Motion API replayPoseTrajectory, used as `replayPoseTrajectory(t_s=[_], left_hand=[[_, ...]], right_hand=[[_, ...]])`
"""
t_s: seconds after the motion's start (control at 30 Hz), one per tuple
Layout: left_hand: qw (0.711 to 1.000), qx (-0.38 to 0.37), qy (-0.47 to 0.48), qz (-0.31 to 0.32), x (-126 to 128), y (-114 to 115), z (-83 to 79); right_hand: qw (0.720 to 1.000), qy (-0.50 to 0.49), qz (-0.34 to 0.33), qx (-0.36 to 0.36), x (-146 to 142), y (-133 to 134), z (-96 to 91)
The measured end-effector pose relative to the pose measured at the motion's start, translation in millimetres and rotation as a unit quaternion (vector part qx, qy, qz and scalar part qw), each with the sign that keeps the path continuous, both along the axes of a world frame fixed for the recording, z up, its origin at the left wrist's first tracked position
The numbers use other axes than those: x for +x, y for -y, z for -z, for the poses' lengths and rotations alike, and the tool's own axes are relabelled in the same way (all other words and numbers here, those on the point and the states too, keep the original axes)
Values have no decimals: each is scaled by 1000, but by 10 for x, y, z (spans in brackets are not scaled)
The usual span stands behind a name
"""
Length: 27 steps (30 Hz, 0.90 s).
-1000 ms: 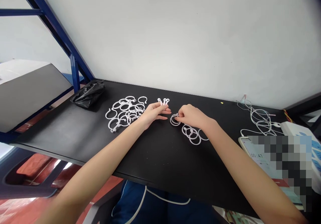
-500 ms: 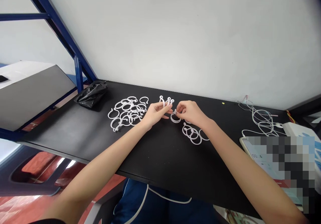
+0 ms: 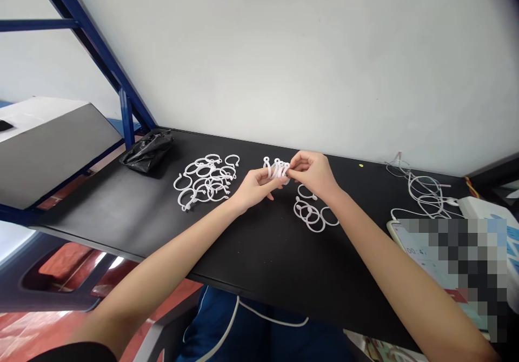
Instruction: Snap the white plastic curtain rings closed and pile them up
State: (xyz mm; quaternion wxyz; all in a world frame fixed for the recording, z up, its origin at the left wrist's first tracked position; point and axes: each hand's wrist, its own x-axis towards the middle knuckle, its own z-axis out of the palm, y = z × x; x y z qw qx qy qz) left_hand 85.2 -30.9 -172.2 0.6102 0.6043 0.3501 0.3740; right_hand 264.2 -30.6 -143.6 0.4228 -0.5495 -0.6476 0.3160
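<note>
Several white curtain rings, each with a small eyelet, are in play on the black table. My left hand is closed around a bunch of these curtain rings, their eyelets sticking up above the fingers. At the bunch's right side, my right hand pinches a curtain ring against the others; the fingers partly hide it. Left of my hands lies a larger pile of overlapping rings. A smaller group of rings lies below my right hand, close to the forearm.
A crumpled black plastic bag lies on the black table at the back left. White cables and a phone, partly pixelated, are on the right beside a white box. A pale wall rises behind.
My right hand has lifted a curtain ring from near the table and brought it up against the bunch in my left hand. The left hand has shifted slightly right.
</note>
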Motion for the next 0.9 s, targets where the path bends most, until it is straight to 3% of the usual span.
replayPoseTrajectory(t_s=[0.2,0.33,0.43,0.67,0.9], left_hand=[[999,8,3,46,-15,-3,48],[998,7,19,62,-36,-11,73],[998,15,37,57,-39,-4,72],[994,29,55,95,0,50,46],[990,28,59,127,-18,50,39]], right_hand=[[996,-72,-23,-50,-20,-24,62],[982,-131,-77,-116,88,-45,-30],[972,-164,-107,-127,127,-20,-122],[946,-179,-177,-204,-123,101,-108],[951,-184,-168,-181,-210,134,-84]])
